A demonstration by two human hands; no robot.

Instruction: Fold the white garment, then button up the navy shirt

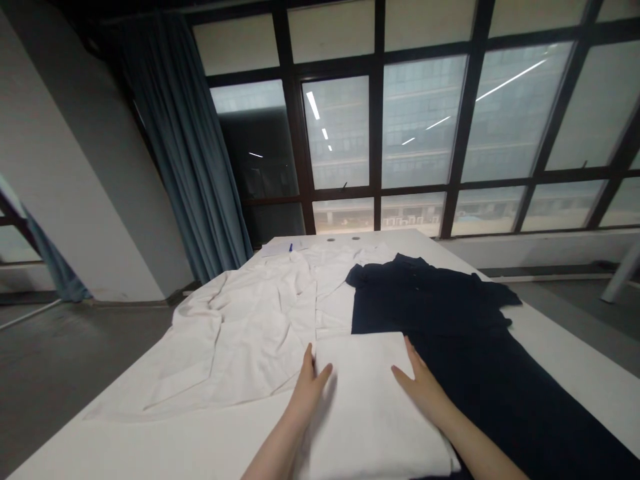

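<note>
A folded white garment (370, 393) lies on the white table (565, 353) right in front of me. My left hand (309, 387) rests flat on its left edge, fingers stretched out. On its right edge my right hand (420, 387) lies flat too, fingers open, partly over a dark navy garment (450, 313) spread on the table's right half. A white shirt (250, 327) lies unfolded and wrinkled on the left half.
A blue pen (291, 247) and a sheet of paper (275, 249) lie at the table's far end. Beyond stand large windows and a blue-grey curtain (195, 167). Grey floor runs along both sides of the table.
</note>
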